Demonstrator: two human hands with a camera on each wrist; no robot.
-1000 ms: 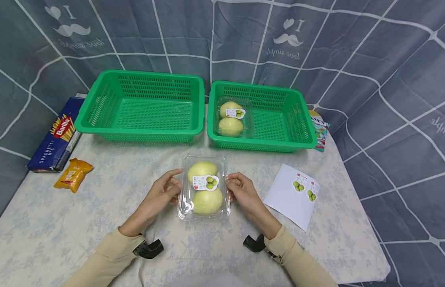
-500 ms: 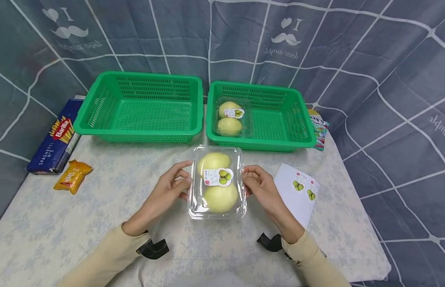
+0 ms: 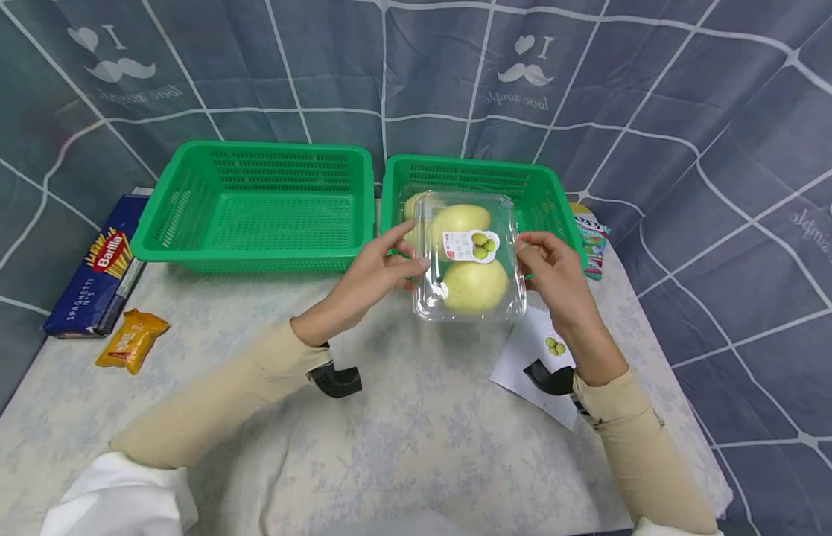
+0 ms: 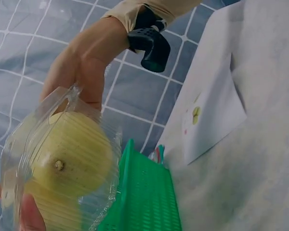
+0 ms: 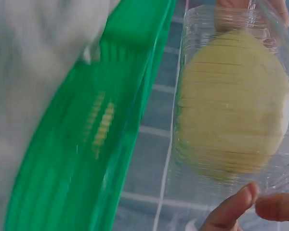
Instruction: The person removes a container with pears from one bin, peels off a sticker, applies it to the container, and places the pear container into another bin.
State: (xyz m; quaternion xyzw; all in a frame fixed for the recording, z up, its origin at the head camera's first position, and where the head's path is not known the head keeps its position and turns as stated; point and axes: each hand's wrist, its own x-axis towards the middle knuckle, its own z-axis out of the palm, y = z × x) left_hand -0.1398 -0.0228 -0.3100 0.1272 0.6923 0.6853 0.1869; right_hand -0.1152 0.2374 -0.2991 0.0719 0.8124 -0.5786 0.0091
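Note:
A clear plastic clamshell box (image 3: 469, 316) with two pale yellow fruits is held up over the front of the right green basket (image 3: 543, 175). My left hand (image 3: 372, 279) pinches its left edge between thumb and fingers, and my right hand (image 3: 559, 279) pinches the right edge. A white sticker (image 3: 471, 246) picturing green fruits lies across the lid. Behind the raised box, a second packed fruit (image 3: 412, 208) shows partly in the basket; the rest is covered. In the left wrist view, ribbed clear plastic wraps a fruit (image 4: 72, 149) with a brown stem scar.
Left of that basket stands another green basket (image 3: 255, 265). A blue spaghetti box (image 3: 94, 279) and an orange snack packet (image 3: 132, 342) lie at the left. A white sticker sheet (image 3: 523, 361) lies below my right forearm; a colourful bag (image 3: 593, 242) is beside the right basket.
Both hands have lifted the fruit box from the middle of the table and carried it forward and right, over the right basket's front rim. It now covers much of the other pack.

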